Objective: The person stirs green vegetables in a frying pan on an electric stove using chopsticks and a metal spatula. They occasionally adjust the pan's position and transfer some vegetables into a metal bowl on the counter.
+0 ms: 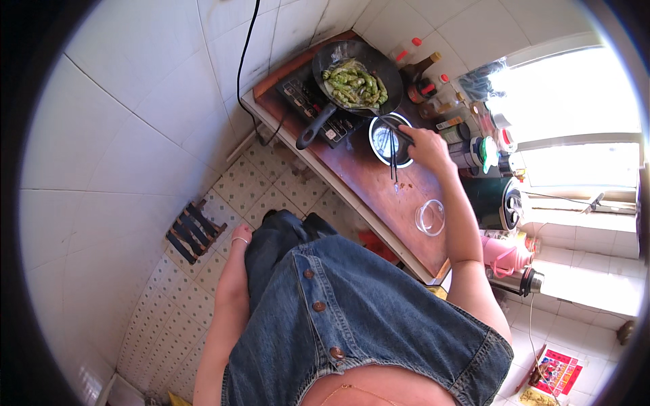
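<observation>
My right hand (426,146) grips the dark handle of a spatula (393,124), whose working end lies at the near rim of a black wok (391,83). Green peppers (354,83), wilted and wrinkled, fill the wok's bottom. It sits on a black induction cooker (304,99), its own handle (317,127) sticking out over the controls. Below the spatula stands a metal bowl (381,138) with dark chopsticks (392,160) lying across it. My left hand (242,233) hangs by my side above the floor, fingers curled; whether they enclose anything is hidden.
Several bottles (419,68) and jars (454,133) line the window side of the brown counter (345,167). A clear round lid (430,218) lies towards the counter's near end. Beyond are a dark green appliance (482,203) and a pink flask (505,254). A slatted stool (195,231) stands on the floor.
</observation>
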A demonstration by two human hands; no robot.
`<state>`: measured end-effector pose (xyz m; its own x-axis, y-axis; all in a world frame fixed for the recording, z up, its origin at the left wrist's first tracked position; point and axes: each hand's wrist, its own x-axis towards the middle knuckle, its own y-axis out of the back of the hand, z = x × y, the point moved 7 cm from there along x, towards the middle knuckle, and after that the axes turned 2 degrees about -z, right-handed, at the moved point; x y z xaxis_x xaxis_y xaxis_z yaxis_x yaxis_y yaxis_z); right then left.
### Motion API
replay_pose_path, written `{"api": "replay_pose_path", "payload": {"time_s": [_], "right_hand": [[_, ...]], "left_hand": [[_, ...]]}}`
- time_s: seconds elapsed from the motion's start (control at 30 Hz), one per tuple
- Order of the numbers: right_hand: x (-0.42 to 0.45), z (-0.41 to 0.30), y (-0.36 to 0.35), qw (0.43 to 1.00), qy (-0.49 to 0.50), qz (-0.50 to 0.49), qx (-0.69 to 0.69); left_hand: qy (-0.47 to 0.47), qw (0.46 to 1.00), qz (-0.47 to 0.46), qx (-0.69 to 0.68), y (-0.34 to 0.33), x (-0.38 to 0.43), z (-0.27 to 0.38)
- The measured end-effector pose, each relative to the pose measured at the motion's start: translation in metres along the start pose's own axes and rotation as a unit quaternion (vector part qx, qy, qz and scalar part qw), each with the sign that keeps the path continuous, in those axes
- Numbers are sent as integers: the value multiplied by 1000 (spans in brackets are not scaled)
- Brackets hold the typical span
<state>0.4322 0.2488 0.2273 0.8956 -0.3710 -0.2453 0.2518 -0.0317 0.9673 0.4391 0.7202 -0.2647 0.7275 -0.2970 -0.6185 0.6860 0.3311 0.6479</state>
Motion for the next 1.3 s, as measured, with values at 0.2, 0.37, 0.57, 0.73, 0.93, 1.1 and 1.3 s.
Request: {"api": "replay_pose_path", "payload": {"time_s": [0.2,0.37,0.57,0.73,0.93,1.1,1.3], "right_hand": [[51,0,-45,989,18,124,75],[101,0,-22,983,-15,167,76],[136,-17,-58,998,-7,55,-3],[102,13,-32,999,11,48,15],[42,62,30,993,24,92,-73],[39,86,16,985,12,33,-170],[85,83,-18,993,12,105,-56]], "left_hand": [[19,1000,-1,-24,3,-5,4],[33,996,-19,-76,15,-3,19],[-123,935,45,-329,96,22,174],[-221,866,41,-446,160,-5,314],[-360,878,192,-250,183,-22,371],[-339,895,185,-224,182,-17,374],[-336,900,175,-214,183,-15,373]]}}
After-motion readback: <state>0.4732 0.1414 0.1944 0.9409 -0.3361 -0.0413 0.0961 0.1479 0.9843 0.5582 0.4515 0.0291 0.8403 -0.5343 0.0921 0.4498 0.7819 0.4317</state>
